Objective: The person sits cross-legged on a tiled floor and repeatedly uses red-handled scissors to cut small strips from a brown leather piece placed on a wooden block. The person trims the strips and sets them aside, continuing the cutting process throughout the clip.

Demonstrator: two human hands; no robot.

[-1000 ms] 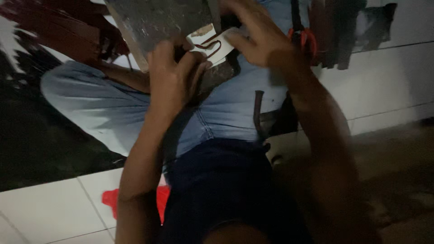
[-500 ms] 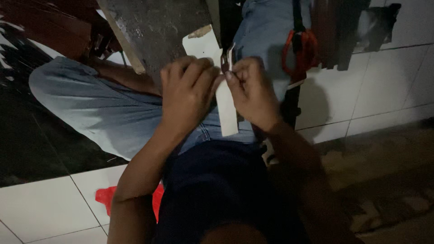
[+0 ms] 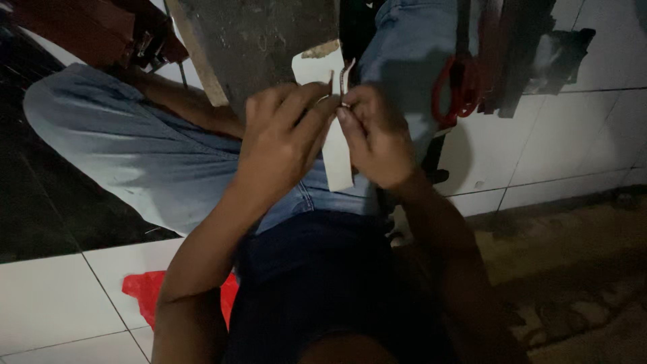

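Low on the left, a red plastic sheet (image 3: 145, 291) lies on the white floor tiles (image 3: 47, 303). Above it, the pale blue denim knee (image 3: 128, 152). Centre now: the left hand (image 3: 280, 145) is curled tight, pinching a long white paper strip (image 3: 335, 131). Touching it, the right hand (image 3: 377, 138) grips a small bent metal hook (image 3: 346, 74) at the strip's top. Far right, red-handled scissors (image 3: 455, 87) hang.

white strip (image 3: 335, 152) partly behind fingers, perhaps a bent wire (image 3: 345, 73)

Card (image 3: 335, 158) between both hands, above lap, scissors (image 3: 458, 87) right.
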